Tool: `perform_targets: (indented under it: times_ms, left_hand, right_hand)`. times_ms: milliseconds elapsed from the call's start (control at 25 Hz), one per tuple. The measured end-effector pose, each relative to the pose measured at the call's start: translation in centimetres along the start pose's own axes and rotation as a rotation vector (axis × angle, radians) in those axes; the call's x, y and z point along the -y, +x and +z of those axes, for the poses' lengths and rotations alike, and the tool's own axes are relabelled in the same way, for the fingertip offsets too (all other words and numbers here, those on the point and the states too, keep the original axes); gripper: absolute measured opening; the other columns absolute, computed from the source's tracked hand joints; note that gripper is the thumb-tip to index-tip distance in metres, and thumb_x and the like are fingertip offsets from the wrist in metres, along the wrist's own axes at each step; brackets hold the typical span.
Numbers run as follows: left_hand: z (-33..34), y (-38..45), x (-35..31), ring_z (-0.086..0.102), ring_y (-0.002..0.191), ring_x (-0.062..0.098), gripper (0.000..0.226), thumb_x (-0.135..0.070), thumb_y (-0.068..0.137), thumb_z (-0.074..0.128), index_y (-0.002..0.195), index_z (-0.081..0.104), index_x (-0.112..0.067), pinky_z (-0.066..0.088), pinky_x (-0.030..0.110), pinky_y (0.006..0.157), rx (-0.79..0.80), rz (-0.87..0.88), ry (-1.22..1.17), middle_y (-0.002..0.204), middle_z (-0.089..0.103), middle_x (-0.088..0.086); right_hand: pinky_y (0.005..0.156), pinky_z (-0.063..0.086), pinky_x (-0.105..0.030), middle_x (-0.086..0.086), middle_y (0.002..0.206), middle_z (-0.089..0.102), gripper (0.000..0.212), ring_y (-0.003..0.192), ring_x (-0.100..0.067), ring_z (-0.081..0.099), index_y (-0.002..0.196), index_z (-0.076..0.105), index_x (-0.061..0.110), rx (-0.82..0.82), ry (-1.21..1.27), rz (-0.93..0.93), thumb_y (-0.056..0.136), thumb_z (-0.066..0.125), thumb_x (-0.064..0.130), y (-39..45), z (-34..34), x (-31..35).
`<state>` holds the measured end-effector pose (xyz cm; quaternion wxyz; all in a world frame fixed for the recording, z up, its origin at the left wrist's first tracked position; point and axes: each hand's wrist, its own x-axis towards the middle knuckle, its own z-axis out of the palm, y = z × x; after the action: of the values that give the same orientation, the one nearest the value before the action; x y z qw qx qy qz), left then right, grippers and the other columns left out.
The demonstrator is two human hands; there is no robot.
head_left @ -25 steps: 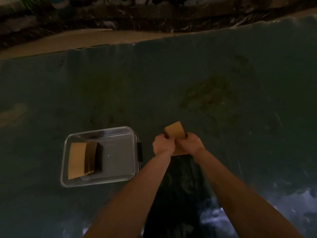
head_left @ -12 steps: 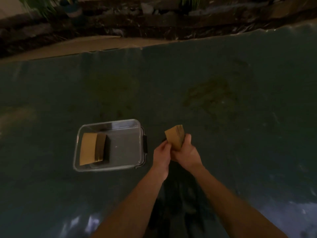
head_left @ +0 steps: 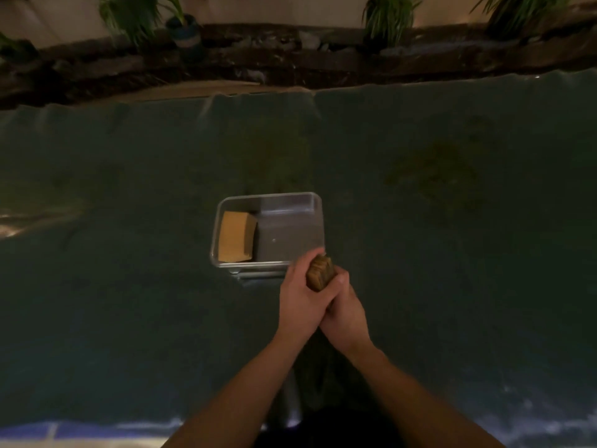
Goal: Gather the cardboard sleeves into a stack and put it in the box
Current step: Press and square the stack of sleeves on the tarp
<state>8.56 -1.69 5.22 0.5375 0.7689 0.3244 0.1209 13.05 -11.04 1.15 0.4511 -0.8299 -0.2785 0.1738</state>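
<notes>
I see a dim scene: a dark teal cloth (head_left: 129,318) spread flat over the ground, with potted plants (head_left: 135,17) and a dark stone border along its far edge. I cannot tell what lies under the cloth. Near the middle of the cloth sits a clear plastic box (head_left: 318,221), open at the top. Inside it, against the left wall, stands one stack of brown cardboard sleeves (head_left: 236,237), leaning a little; the right part of the box floor is bare.

Just beside the box's near right corner I see both hands pressed together. The left hand (head_left: 302,305) and the right hand (head_left: 347,315) each have their grip closed around a second stack of sleeves (head_left: 319,274), held edge-up so that I look at the layered ends. The fingers overlap below the stack, and its top pokes out above them, overlapping the box's near rim in my view. Both forearms reach in from the near edge.
</notes>
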Motion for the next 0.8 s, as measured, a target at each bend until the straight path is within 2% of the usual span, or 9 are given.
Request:
perform_targets:
  times_ms: [80,120,160,240,360,520,600,680,800]
  left_hand:
    - [-3.3,-1.9,3.1,0.055,0.112,-0.003,0.053,-0.056,0.073,0.067,0.123,0.050,-0.057,0.051,0.031,0.101,-0.083,0.030,0.091,0.128,0.058,-0.012]
    - [-5.0,-2.8,4.7,0.055,0.110,-0.001,0.054,-0.059,0.073,0.064,0.125,0.051,-0.053,0.051,0.030,0.100,-0.112,0.038,0.140,0.129,0.057,-0.011]
    - [-6.2,-3.4,5.9,0.056,0.110,0.002,0.055,-0.060,0.074,0.062,0.127,0.050,-0.050,0.052,0.030,0.099,-0.128,0.051,0.184,0.131,0.054,-0.010]
    - [-8.6,-4.7,9.0,0.058,0.113,0.007,0.055,-0.057,0.077,0.062,0.129,0.049,-0.049,0.052,0.029,0.096,-0.122,0.089,0.238,0.135,0.051,-0.007]
    - [-10.5,-5.7,12.4,0.050,0.115,-0.002,0.056,-0.052,0.079,0.065,0.132,0.046,-0.050,0.047,0.018,0.092,-0.098,0.160,0.249,0.139,0.045,-0.011]
    - [-10.7,-5.5,15.6,0.041,0.120,-0.011,0.057,-0.048,0.082,0.066,0.135,0.044,-0.051,0.038,0.005,0.094,-0.084,0.240,0.253,0.142,0.042,-0.013]
    - [-10.4,-5.8,16.6,0.041,0.120,-0.009,0.058,-0.048,0.083,0.065,0.136,0.041,-0.052,0.036,0.003,0.093,-0.066,0.205,0.252,0.143,0.041,-0.011]
    - [-10.3,-6.1,16.7,0.039,0.119,-0.010,0.060,-0.049,0.083,0.063,0.137,0.038,-0.055,0.034,0.001,0.091,-0.054,0.184,0.236,0.143,0.040,-0.009]
    - [-10.6,-5.5,16.3,0.038,0.121,-0.018,0.056,-0.049,0.085,0.062,0.136,0.042,-0.057,0.034,-0.003,0.092,-0.088,0.236,0.234,0.142,0.042,-0.009]
  right_hand:
    - [0.079,0.051,-0.030,0.008,0.117,0.056,0.051,0.100,-0.015,0.058,0.129,0.048,0.018,-0.006,0.030,-0.004,0.083,0.070,0.023,-1.8,4.2,1.7]
    - [0.078,0.052,-0.029,0.008,0.113,0.060,0.046,0.097,-0.014,0.060,0.124,0.049,0.029,0.000,0.070,0.021,0.083,0.069,0.025,-2.7,6.3,2.7]
    - [0.074,0.052,-0.023,0.011,0.106,0.064,0.043,0.092,-0.007,0.063,0.116,0.047,0.045,0.006,0.121,0.058,0.083,0.067,0.027,-3.2,8.0,3.4]
    - [0.067,0.050,-0.013,0.017,0.092,0.067,0.039,0.083,0.003,0.066,0.104,0.046,0.055,0.006,0.167,0.126,0.084,0.066,0.027,-4.3,11.5,4.3]
    - [0.070,0.052,-0.016,0.015,0.091,0.067,0.032,0.083,0.003,0.066,0.105,0.051,0.043,-0.037,0.164,0.133,0.086,0.066,0.021,-5.7,14.9,4.2]
    - [0.077,0.058,-0.039,0.003,0.100,0.069,0.028,0.089,-0.012,0.067,0.112,0.060,0.025,-0.057,0.168,0.143,0.085,0.062,0.030,-6.3,17.5,2.1]
    - [0.080,0.057,-0.043,0.001,0.105,0.068,0.031,0.093,-0.014,0.066,0.117,0.059,0.023,-0.027,0.142,0.150,0.086,0.063,0.026,-6.4,18.1,1.6]
    - [0.082,0.057,-0.040,0.002,0.109,0.067,0.036,0.096,-0.012,0.066,0.121,0.054,0.034,-0.018,0.151,0.149,0.087,0.064,0.024,-6.4,18.1,1.6]
    - [0.079,0.057,-0.023,0.010,0.110,0.068,0.051,0.096,-0.004,0.067,0.119,0.039,0.063,-0.017,0.257,0.149,0.087,0.062,0.032,-5.6,17.7,2.2]
